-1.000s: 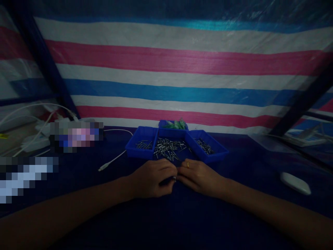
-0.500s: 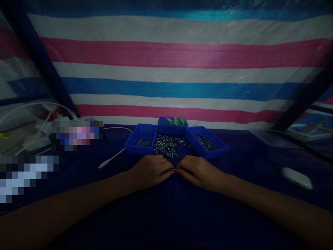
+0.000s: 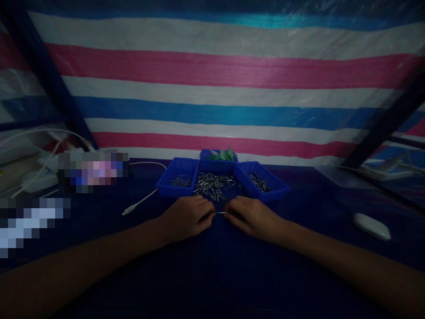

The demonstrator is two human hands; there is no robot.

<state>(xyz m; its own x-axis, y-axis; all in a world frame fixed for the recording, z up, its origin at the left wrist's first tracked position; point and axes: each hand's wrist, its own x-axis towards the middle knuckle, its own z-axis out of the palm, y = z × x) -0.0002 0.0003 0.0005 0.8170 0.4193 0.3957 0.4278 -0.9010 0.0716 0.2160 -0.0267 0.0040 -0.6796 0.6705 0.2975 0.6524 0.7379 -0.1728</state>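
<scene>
A thin silvery metal pin point(image 3: 221, 213) spans the gap between my two hands, lying roughly level. My left hand point(image 3: 190, 216) pinches its left end between thumb and fingers. The opposite end is in the closed fingertips of my right hand point(image 3: 251, 215), which has a ring on one finger. Just beyond the hands, a loose pile of similar metal pins point(image 3: 212, 182) lies on the dark blue table. More pins sit in the left blue tray point(image 3: 166, 184) and the right blue tray point(image 3: 280, 188). The dim light hides the pin's exact shape.
Behind the pile stands a blue tray point(image 3: 219, 166) with green plastic-looking material. A white cable point(image 3: 139, 204) ends left of the trays. A white rounded object point(image 3: 372, 226) lies at right. A striped sheet point(image 3: 212, 71) hangs behind the table.
My hands have moved slightly apart, so more of the pin shows between the fingertips. The view has shifted a little to the right.
</scene>
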